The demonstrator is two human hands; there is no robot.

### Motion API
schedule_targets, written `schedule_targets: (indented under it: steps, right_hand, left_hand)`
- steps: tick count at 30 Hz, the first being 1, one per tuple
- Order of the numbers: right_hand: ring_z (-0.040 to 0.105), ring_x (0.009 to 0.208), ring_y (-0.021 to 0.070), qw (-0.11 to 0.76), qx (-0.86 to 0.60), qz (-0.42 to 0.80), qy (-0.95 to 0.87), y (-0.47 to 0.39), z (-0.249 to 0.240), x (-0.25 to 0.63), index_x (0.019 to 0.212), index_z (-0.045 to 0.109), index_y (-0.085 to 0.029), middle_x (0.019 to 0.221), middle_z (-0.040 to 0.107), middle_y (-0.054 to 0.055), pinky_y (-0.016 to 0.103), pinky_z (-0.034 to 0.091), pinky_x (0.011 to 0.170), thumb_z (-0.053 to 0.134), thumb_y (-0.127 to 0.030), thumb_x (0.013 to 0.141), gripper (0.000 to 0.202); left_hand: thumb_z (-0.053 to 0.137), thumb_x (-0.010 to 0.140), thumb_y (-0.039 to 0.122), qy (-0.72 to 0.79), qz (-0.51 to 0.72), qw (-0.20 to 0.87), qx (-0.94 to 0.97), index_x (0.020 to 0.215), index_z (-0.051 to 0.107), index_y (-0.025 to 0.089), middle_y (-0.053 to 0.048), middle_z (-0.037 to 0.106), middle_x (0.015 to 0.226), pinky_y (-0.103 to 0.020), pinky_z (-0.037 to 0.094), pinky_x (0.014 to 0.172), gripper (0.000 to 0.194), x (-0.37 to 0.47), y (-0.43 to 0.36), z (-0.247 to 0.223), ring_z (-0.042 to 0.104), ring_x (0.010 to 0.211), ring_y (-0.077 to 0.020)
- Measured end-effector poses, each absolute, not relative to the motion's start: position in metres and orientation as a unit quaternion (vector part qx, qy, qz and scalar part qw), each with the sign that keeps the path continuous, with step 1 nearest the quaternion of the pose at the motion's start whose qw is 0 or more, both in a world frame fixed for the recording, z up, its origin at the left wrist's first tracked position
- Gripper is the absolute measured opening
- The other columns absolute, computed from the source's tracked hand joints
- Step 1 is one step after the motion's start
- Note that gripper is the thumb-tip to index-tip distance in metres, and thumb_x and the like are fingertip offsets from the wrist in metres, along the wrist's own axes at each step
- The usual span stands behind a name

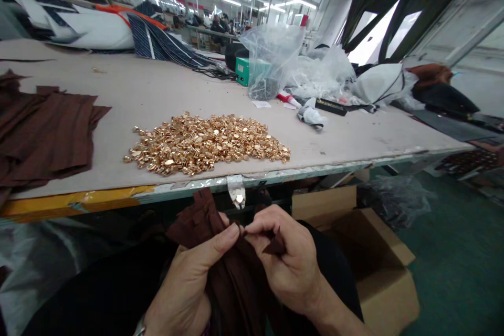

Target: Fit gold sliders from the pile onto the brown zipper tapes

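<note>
A bundle of dark brown fabric strips [232, 283] lies across my lap, its upper ends gathered in my left hand [192, 278]. My right hand [289, 257] pinches the end of one brown strip close to my left thumb, and a flap of it sticks out between the fingers. The two hands nearly touch at the fingertips. Just above them, a small metal bracket [236, 189] juts from the table edge, with a shiny gold piece at its tip. Behind it, a heap of small gold metal fittings [208, 142] is spread on the table.
More brown fabric strips [43, 136] are stacked at the table's left. Clear plastic bags [275, 58], a green box [242, 71] and a black case [331, 106] stand farther back. Below the edge at right is an open cardboard box [386, 294]. Striped dark fabric [157, 39] lies at the back left.
</note>
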State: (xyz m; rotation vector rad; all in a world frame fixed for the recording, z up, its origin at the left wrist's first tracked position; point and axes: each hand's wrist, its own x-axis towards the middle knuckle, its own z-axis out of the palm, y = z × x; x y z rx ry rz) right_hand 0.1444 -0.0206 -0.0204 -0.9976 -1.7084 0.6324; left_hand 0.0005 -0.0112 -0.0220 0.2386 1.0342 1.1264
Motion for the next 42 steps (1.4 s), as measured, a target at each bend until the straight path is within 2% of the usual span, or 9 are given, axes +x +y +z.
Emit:
schedule_targets:
  steps: [3,6,9,14,17,20,23,29,42]
  right_hand:
    - [0.055,0.068,0.0126,0.516,-0.464,0.321,-0.645,-0.02,-0.022,0.139,0.091,0.062,-0.021,0.08,0.058,-0.001,0.024,0.043,0.06,0.062,-0.013,0.082,0.012]
    - [0.054,0.066,0.0129,0.511,-0.475,0.367,-0.615,-0.019,-0.023,0.134,0.084,0.062,-0.021,0.076,0.058,-0.001,0.025,0.042,0.06,0.069,-0.021,0.08,0.008]
    - [0.053,0.067,0.0129,0.548,-0.451,0.381,-0.593,-0.018,-0.024,0.132,0.075,0.061,-0.019,0.073,0.056,-0.001,0.026,0.043,0.062,0.069,-0.021,0.08,0.01]
    - [0.053,0.069,0.0121,0.571,-0.411,0.392,-0.593,-0.017,-0.025,0.129,0.076,0.061,-0.019,0.075,0.056,-0.001,0.025,0.042,0.064,0.069,-0.015,0.079,0.009]
    - [0.051,0.065,0.0101,0.587,-0.387,0.493,-0.512,-0.015,-0.022,0.127,0.076,0.059,-0.018,0.074,0.056,-0.001,0.023,0.042,0.06,0.067,-0.022,0.082,0.011]
    - [0.033,0.042,0.0029,0.543,-0.387,0.645,-0.374,-0.012,-0.017,0.128,0.073,0.055,-0.016,0.062,0.053,-0.004,0.014,0.027,0.038,0.064,-0.032,0.084,0.021]
    - [0.014,0.036,-0.0001,0.509,-0.388,0.719,-0.271,-0.006,-0.013,0.13,0.066,0.046,-0.017,0.055,0.051,-0.007,0.012,0.01,0.031,0.066,-0.026,0.078,0.025]
    - [0.014,0.036,0.0003,0.493,-0.392,0.748,-0.209,0.004,-0.012,0.129,0.065,0.039,-0.02,0.051,0.051,-0.008,0.011,0.011,0.031,0.065,-0.018,0.072,0.027]
    - [0.014,0.036,0.0003,0.485,-0.4,0.749,-0.209,0.008,-0.014,0.129,0.065,0.039,-0.02,0.051,0.05,-0.008,0.011,0.01,0.031,0.065,-0.019,0.071,0.026]
  left_hand:
    - [0.08,0.062,0.014,0.45,0.519,0.716,0.124,0.079,0.071,0.017,-0.002,0.073,0.075,-0.023,0.056,0.065,0.019,0.002,-0.014,-0.025,0.066,0.068,-0.0141]
    - [0.081,0.06,0.015,0.452,0.527,0.71,0.117,0.079,0.071,0.016,-0.002,0.074,0.078,-0.023,0.057,0.066,0.021,0.002,-0.014,-0.026,0.067,0.072,-0.0154]
    - [0.082,0.059,0.015,0.465,0.559,0.675,0.127,0.079,0.071,0.019,0.001,0.073,0.079,-0.021,0.056,0.067,0.024,0.001,-0.013,-0.024,0.066,0.074,-0.0134]
    - [0.084,0.058,0.019,0.458,0.567,0.666,0.158,0.079,0.07,0.019,0.002,0.071,0.076,-0.019,0.054,0.066,0.025,0.0,-0.012,-0.016,0.064,0.071,-0.0116]
    - [0.084,0.057,0.019,0.463,0.567,0.665,0.146,0.079,0.069,0.02,0.003,0.071,0.073,-0.02,0.054,0.063,0.026,-0.002,-0.01,-0.012,0.064,0.067,-0.0118]
    - [0.081,0.062,0.02,0.474,0.563,0.655,0.173,0.077,0.067,0.021,0.004,0.07,0.07,-0.022,0.054,0.063,0.021,-0.004,-0.005,-0.012,0.064,0.064,-0.0123]
    - [0.079,0.064,0.02,0.491,0.559,0.63,0.223,0.073,0.064,0.02,0.005,0.068,0.066,-0.02,0.052,0.061,0.018,-0.005,0.002,-0.011,0.061,0.061,-0.0114]
    - [0.078,0.063,0.018,0.501,0.546,0.626,0.244,0.069,0.063,0.02,0.006,0.066,0.06,-0.018,0.05,0.057,0.016,-0.005,0.009,-0.009,0.059,0.057,-0.0102]
    - [0.077,0.063,0.019,0.504,0.522,0.648,0.232,0.069,0.062,0.021,0.007,0.065,0.059,-0.021,0.05,0.058,0.016,-0.003,0.012,-0.01,0.059,0.058,-0.0115]
